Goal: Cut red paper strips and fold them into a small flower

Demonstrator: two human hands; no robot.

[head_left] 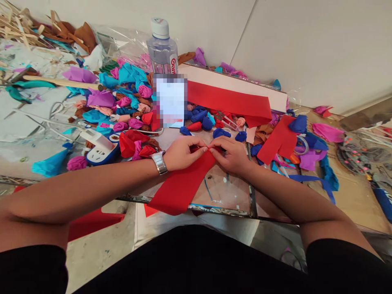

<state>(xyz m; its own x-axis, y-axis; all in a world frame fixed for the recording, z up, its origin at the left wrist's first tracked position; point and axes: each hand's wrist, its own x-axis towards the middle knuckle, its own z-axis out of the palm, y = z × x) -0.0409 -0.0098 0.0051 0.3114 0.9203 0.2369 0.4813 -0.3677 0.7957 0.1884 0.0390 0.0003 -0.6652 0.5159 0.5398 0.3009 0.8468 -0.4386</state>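
Left hand (pixel 183 153) and right hand (pixel 232 155) pinch one end of a long, flat, red, papery strip (pixel 180 185), apparently gathering it; the next move likely calls for light, even finger pressure. Its long axis points to seven o'clock (broad end at the near edge of the pale worktable (pixel 234 194)). Crumpled dark-blue bundles (pixel 199 115) lie towards twelve.

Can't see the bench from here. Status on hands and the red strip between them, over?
Left hand and right hand pinching red strip at its far end. Strip trailing toward table near edge. Blue wads just beyond hands.
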